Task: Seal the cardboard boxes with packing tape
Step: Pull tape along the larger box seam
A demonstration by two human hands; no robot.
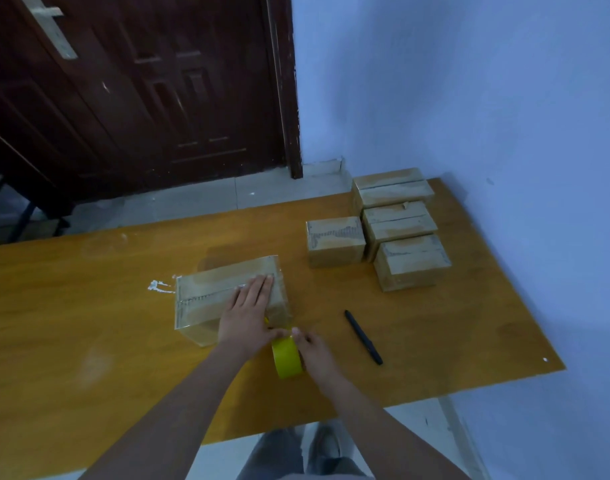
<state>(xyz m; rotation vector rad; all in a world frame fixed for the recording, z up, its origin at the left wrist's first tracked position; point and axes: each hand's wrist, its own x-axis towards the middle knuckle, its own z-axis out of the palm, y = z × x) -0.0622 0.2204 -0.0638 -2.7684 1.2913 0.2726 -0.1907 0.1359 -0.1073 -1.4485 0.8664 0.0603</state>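
Orange bench [89, 323]: left hand [244, 317] flat on the box [206, 292], right hand [317, 351] gripping the tape roll [287, 356] just off its near-right corner.

The tabletop [89, 306] is orange-brown wood-look board with a smooth, slightly glossy finish; a rough white smear [157, 286] lies at 9 o'clock of the nearest box. That cardboard box [206, 299] is matt brown, overlaid with glossy clear tape. The tape roll [287, 356] is smooth yellow plastic film. The four boxes [334, 242] at 2 o'clock are matt cardboard with shiny taped seams. The pen [363, 337] is matt black.
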